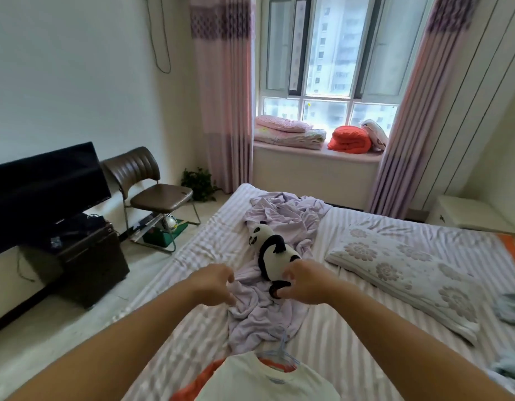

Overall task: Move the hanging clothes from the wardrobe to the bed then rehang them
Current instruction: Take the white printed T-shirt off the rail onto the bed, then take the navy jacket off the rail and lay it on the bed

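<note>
Reaching mid-bed, both hands [259, 285] loosely spread: left [214, 285] over lilac sheet [259, 314], right [304, 282] touching panda [272, 250].

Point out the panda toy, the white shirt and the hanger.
panda toy [269, 244]: head view, its white back.
white shirt [259, 383]: head view, its chest.
hanger [282, 353]: head view, its blue hook.
</note>
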Action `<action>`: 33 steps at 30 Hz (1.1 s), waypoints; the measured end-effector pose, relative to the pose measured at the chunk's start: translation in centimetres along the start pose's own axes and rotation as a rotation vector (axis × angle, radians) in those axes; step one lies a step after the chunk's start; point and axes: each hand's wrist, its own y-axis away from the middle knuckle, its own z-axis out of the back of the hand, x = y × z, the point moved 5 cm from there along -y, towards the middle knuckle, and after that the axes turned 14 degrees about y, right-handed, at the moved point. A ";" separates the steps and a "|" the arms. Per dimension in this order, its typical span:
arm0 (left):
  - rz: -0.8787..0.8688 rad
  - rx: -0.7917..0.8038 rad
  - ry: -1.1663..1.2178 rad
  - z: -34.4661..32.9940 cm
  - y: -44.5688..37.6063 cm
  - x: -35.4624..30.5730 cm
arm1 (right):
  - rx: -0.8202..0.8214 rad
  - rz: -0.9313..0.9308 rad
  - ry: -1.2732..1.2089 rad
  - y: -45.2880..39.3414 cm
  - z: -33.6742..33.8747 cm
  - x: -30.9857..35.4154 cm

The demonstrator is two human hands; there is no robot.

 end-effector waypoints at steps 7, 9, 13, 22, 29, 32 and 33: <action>0.124 -0.120 0.010 2.6 13.3 -0.1 | -0.038 0.225 0.069 6.5 3.7 5.8; 0.173 -0.155 0.035 2.8 17.3 0.2 | -0.043 0.308 0.117 8.5 4.1 7.8; 0.269 -0.241 0.068 3.3 25.5 1.4 | -0.043 0.425 0.151 12.4 5.0 12.7; 0.482 -0.437 0.150 5.5 47.0 6.0 | -0.058 0.732 0.175 22.8 6.7 29.1; 0.703 -0.531 0.209 4.1 66.1 12.8 | -0.070 0.916 0.200 33.5 6.0 43.8; 0.783 -0.566 0.230 2.6 74.7 15.5 | -0.080 1.010 0.203 39.4 5.1 50.1; 0.808 -0.580 0.232 2.0 77.4 16.3 | -0.076 1.046 0.213 41.4 4.6 52.1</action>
